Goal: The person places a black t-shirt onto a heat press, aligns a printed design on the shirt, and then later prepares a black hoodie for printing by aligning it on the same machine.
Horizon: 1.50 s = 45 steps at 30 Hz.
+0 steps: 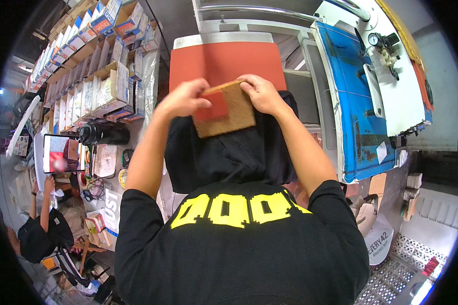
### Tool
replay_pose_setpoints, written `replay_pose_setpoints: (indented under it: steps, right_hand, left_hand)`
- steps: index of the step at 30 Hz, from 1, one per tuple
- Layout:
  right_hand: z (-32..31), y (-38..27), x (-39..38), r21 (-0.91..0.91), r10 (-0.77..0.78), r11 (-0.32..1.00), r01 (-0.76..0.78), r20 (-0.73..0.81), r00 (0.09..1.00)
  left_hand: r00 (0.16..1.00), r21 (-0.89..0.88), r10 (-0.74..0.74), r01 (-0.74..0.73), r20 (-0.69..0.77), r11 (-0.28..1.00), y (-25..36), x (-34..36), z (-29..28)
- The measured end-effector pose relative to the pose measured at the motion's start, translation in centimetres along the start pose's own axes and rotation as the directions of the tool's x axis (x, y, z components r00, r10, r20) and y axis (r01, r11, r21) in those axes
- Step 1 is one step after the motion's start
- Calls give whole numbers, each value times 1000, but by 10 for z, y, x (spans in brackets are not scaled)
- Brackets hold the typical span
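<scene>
Between my two hands is a brown, fibrous-looking square board (235,114) with a red patch (215,107) on its upper left part, tilted over black fabric (224,157). My left hand (187,97) is closed at the board’s upper left, thumb beside the red patch and slightly blurred. My right hand (261,94) grips the upper right corner, thumb on the face. Behind them is a red padded platen (224,61), with the black fabric draped over its near part.
Boxes (102,86) are stacked at left, above a cluttered bench with a screen (61,147) and black cylinder (102,134). Another person (40,234) works at lower left. At right stands white machinery (402,86) with a gauge and blue panel (356,127).
</scene>
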State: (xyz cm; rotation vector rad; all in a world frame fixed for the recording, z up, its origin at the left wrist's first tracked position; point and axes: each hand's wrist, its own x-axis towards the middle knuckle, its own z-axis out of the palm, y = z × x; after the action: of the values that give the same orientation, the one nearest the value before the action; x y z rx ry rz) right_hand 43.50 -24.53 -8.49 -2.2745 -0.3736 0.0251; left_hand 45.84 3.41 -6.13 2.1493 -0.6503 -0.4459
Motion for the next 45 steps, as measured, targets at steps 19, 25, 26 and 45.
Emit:
replay_pose_setpoints:
  steps: [19,25,26,45]
  right_hand:
    - [-20,-50,-118,-317,-193,913,258,222,956]
    - [-50,-72,-130,-152,-219,959,240,140,966]
    - [-52,-74,-131,-146,-222,959,242,140,965]
    - [-31,-48,-82,-285,-131,951,121,-16,991]
  left_hand:
    - [962,-96,128,-107,239,990,13,121,-15]
    - [931,-210,100,-26,350,977,-9,125,-10]
    - [933,-279,84,19,351,960,-12,122,-12]
    - [978,540,199,-198,57,818,-12,35,25]
